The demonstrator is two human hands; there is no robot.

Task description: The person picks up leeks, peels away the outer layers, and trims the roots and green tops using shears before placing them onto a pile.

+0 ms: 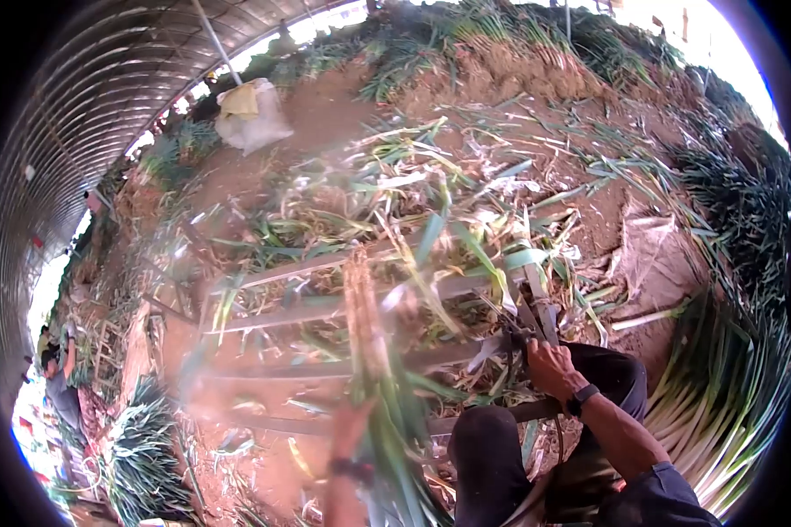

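Observation:
My left hand [350, 430], smeared by motion, is at the side of a bundle of green onions [369, 338]. It seems closed on the bundle, though the fingers are not sharp. The bundle's brown end points away from me, and its green leaves [400, 465] trail down past my wrist. My right hand [554, 369], with a dark band at the wrist, is closed beside my knee. Its fingers wrap a dark object whose kind I cannot make out. Grey flat pieces [536, 303] stick up just beyond that hand.
Slatted bars [281, 373] lie low in front of me, with loose onion leaves [395, 189] scattered beyond. Piled green onions [721, 404] flank my right. A white sack [253, 123] sits at the back left. Another person [61, 386] is at the far left near more onions [145, 457].

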